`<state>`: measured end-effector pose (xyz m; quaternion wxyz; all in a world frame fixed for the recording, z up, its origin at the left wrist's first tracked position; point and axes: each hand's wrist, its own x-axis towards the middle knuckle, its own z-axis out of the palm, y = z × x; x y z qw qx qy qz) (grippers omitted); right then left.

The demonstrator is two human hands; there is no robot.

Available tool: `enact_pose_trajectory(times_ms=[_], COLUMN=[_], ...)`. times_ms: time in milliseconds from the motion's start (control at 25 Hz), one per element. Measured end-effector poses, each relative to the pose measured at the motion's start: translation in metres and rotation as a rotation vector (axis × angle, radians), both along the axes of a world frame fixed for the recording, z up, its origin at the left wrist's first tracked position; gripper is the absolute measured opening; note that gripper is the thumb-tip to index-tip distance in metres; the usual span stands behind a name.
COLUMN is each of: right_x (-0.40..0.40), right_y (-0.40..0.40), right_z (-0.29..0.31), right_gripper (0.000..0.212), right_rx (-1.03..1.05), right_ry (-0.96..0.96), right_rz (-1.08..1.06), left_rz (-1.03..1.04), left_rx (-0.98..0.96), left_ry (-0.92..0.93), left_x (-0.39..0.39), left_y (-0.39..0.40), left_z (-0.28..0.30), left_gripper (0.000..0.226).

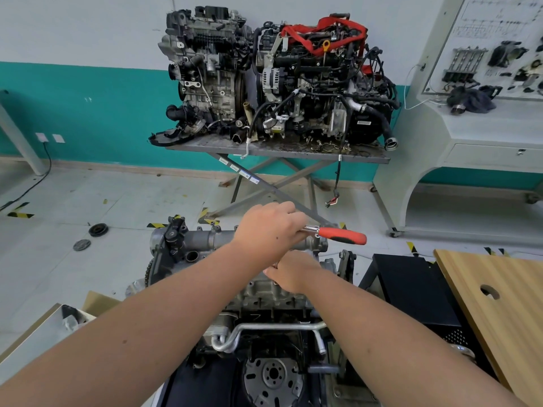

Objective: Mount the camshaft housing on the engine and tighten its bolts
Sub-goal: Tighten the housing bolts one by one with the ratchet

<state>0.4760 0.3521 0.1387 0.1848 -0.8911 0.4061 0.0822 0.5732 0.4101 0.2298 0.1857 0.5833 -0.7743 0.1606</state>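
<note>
Grey engine (264,292) bears the camshaft housing (205,239); left hand (271,229) fingers grasp the ratchet (338,234), right hand's (293,271) hidden.

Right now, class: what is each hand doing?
Left hand: grips the ratchet wrench.
Right hand: fingers curled by the socket end; hold cannot be told.

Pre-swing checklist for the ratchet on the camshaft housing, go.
1. Camshaft housing seated on engine: ok, it lies along the top.
2. Left hand grips the ratchet near its head: ok.
3. Right hand steadies below the head: ok.
4. Socket on a bolt: cannot tell, hands hide it.
5. Red handle free to swing: ok, nothing beside it.
6. Other bolts tight: cannot tell.
</note>
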Motion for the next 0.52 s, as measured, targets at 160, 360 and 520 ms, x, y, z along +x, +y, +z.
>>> enact_pose_trajectory(times_ms=[160, 360, 520], right_x=[0.001, -0.001, 0.0], right_y=[0.002, 0.007, 0.006], right_z=[-0.002, -0.001, 0.002], right_gripper=[0.035, 0.032, 0.035], right_rx=[-0.129, -0.158, -0.142], right_ry=[-0.02, -0.157, -0.078], right_rz=[0.063, 0.023, 0.024], left_rz=[-0.082, -0.028, -0.075], left_rx=[-0.309, -0.253, 0.091], left_ry=[-0.044, 0.242, 0.443], left_x=[-0.002, -0.009, -0.01], left_y=[0.004, 0.009, 0.008], left_z=[-0.008, -0.021, -0.006], left_gripper=[0.039, 0.032, 0.025])
